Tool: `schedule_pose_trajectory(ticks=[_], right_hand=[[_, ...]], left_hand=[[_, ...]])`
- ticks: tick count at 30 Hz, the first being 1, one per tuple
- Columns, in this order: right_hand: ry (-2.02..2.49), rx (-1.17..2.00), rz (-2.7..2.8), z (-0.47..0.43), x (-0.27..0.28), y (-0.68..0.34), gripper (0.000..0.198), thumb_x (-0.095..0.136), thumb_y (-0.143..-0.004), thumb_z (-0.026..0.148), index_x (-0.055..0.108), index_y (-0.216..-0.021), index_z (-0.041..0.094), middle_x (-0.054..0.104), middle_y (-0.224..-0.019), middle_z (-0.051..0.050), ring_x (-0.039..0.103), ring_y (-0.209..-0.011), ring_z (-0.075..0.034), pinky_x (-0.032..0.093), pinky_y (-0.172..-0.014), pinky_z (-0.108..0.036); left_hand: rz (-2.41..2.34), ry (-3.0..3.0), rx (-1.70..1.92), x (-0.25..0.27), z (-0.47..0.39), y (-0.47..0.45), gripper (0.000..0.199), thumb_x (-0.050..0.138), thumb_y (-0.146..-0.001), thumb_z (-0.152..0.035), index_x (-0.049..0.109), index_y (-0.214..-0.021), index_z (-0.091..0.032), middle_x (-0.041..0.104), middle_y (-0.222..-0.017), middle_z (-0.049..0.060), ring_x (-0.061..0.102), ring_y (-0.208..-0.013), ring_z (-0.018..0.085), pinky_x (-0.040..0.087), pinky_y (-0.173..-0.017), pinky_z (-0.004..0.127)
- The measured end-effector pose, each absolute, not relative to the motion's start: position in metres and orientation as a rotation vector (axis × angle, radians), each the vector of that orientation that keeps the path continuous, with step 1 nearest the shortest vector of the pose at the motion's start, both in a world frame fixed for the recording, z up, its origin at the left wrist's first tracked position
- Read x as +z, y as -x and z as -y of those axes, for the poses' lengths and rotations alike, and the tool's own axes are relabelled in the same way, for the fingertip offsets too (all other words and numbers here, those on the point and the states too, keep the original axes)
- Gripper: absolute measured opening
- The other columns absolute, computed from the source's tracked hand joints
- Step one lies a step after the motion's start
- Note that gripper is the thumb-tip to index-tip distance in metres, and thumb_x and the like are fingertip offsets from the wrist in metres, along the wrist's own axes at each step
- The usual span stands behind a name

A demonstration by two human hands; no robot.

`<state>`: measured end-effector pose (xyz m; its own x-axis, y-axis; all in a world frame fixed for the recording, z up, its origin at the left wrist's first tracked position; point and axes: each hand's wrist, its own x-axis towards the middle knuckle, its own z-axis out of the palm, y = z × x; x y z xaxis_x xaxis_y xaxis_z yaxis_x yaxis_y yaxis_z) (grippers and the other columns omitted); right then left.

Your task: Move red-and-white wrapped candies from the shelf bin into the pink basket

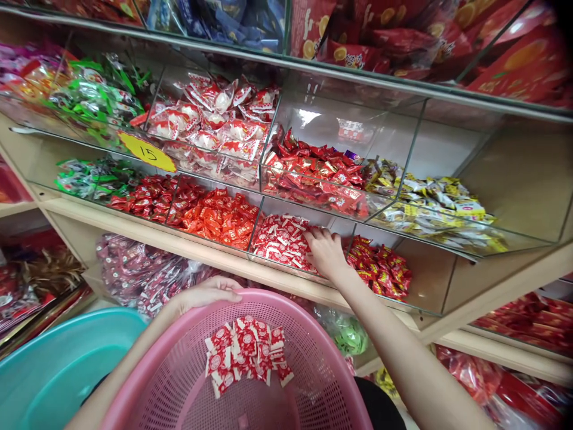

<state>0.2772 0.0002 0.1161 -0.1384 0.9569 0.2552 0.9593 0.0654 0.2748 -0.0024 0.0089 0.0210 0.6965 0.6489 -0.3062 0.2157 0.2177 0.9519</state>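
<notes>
My left hand [208,294] grips the far rim of a pink plastic basket [179,382] held in front of me. Several red-and-white wrapped candies [246,353] lie inside the basket. My right hand [325,251] reaches into a glass compartment on the lower shelf and rests with curled fingers on a pile of the same red-and-white candies [282,242]. Whether any candy is pinched in its fingers is hidden.
Glass-walled bins [268,143] hold orange-red candies [219,218], dark red candies [380,269], red foil candies [317,170], yellow sweets [430,203] and green packets [94,95]. A yellow price tag "15" [147,152] sticks on the glass. A teal tub [58,364] sits at lower left.
</notes>
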Motion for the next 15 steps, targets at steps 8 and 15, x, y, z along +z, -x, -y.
schedule_pose_trajectory(ticks=[8,15], right_hand=[[1.982,-0.651,2.348,-0.0019,0.1136,-0.2839,0.024,0.047,-0.088,0.02,0.057,-0.11,0.016,0.06,-0.113,-0.015,0.049,-0.107,-0.028,0.034,-0.084,-0.04],[2.027,-0.584,2.378,0.0025,0.1138,-0.2859,0.047,0.06,-0.081,0.027,0.048,-0.125,0.016,0.058,-0.118,-0.015,0.047,-0.11,-0.03,0.036,-0.084,-0.041]], left_hand=[[-0.823,-1.375,0.349,0.0207,-0.0097,0.0016,0.043,0.072,-0.068,-0.037,0.063,-0.098,-0.007,0.069,-0.091,0.011,0.063,-0.074,0.02,0.046,-0.066,0.027],[-0.808,-1.376,0.349,0.0208,-0.01,0.0012,0.043,0.071,-0.068,-0.036,0.064,-0.099,-0.007,0.069,-0.093,0.011,0.064,-0.076,0.021,0.047,-0.068,0.028]])
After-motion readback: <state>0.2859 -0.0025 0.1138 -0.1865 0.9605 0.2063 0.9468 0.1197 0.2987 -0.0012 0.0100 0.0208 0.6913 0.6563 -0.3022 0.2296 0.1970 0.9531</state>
